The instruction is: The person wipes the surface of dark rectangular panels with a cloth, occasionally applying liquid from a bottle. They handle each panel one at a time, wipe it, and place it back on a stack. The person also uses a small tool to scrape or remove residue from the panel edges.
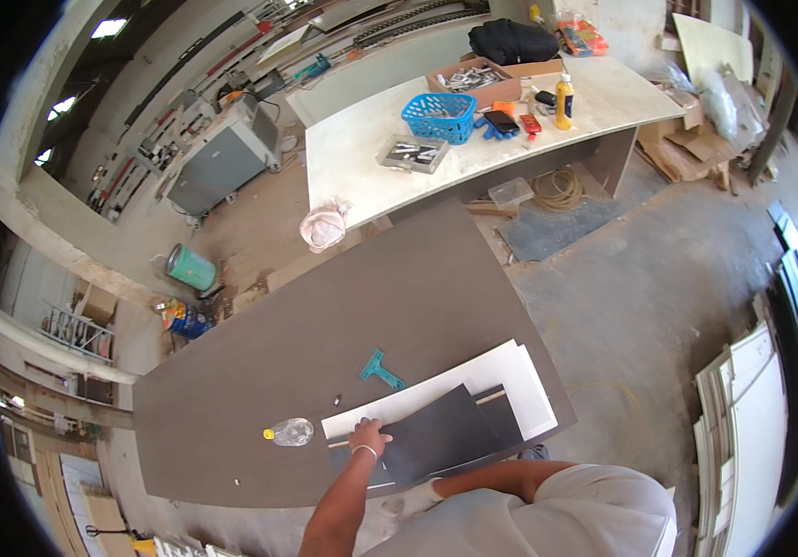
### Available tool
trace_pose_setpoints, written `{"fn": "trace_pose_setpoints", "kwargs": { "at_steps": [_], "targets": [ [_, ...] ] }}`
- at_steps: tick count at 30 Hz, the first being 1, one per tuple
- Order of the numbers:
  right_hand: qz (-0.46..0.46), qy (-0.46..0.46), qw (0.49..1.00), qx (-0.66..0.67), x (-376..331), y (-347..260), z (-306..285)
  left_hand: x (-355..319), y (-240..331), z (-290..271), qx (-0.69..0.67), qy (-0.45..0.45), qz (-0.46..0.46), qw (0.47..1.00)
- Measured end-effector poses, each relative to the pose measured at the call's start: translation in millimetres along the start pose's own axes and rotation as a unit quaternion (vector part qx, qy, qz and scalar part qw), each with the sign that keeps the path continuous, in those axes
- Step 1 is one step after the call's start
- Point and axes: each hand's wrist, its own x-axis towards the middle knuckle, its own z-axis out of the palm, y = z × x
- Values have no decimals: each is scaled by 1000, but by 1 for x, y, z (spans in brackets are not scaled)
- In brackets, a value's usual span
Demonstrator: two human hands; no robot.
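My left hand lies flat, fingers spread, on the left end of a dark grey panel. That panel rests on white panels near the front edge of a long dark brown table. My right forearm reaches in from the lower right, and my right hand is at the panel's near edge, pale and partly hidden, so its grip is unclear. A teal scraper tool and a clear plastic bottle with a yellow cap, lying on its side, sit just left of the panels.
Behind stands a white table with a blue basket, a cardboard box, a yellow bottle and a black bag. A green bucket sits on the floor at left. White panels lean at right.
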Motion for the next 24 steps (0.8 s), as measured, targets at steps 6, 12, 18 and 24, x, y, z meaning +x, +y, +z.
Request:
{"fn": "trace_pose_setpoints", "kwargs": {
  "at_steps": [6,12,18,24],
  "targets": [
    [110,204,927,296,-150,14,-90,-59,44,39,-134,40,-102,985],
    [22,284,863,-418,-160,9,-135,-96,66,72,-213,87,-170,958],
    [-38,200,783,-588,-157,29,-104,-141,86,115,-212,108,-189,953],
    [-50,203,777,-594,-152,47,-108,-233,120,-83,-463,336,-95,815]
  ]
}}
